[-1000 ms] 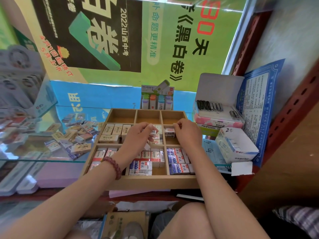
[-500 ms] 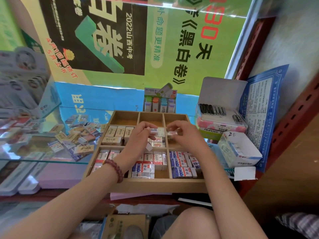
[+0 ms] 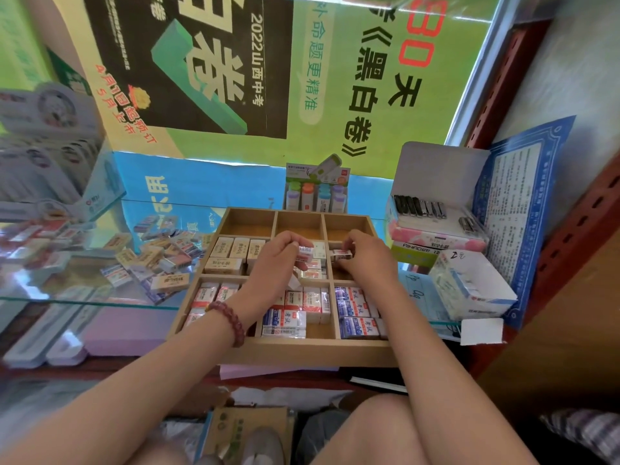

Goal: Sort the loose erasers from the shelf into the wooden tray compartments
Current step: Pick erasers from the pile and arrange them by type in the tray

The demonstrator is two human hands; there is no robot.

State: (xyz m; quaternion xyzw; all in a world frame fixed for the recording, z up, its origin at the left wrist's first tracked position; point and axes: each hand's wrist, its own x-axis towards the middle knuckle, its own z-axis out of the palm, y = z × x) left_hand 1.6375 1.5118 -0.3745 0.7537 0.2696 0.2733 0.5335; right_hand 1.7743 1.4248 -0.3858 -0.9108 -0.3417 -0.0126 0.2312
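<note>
Tray: the wooden tray (image 3: 278, 351) has nine compartments, and the three at the back show bare wood.
Middle row: cream erasers (image 3: 228, 255) lie on the left and white-and-red ones (image 3: 315, 273) in the centre. The right compartment is mostly hidden by a hand.
Front row: white-and-red erasers fill the left and part of the centre. Blue-and-white erasers (image 3: 357, 313) fill the right and lie at the centre's front.
Shelf: loose erasers (image 3: 157, 263) lie scattered on the glass shelf (image 3: 67, 298), left of the tray.
Left hand: the left hand (image 3: 278, 260), with a bead bracelet (image 3: 228, 318) on its wrist, pinches a small eraser (image 3: 306, 250) over the middle compartment.
Right hand: the right hand (image 3: 365, 258) pinches another eraser (image 3: 342, 254) over the middle-right compartment.
Writing: the poster (image 3: 208, 62) reads "2022山西中考", and the pink box (image 3: 436, 238) to the right sits above a label reading "AIHAO".
</note>
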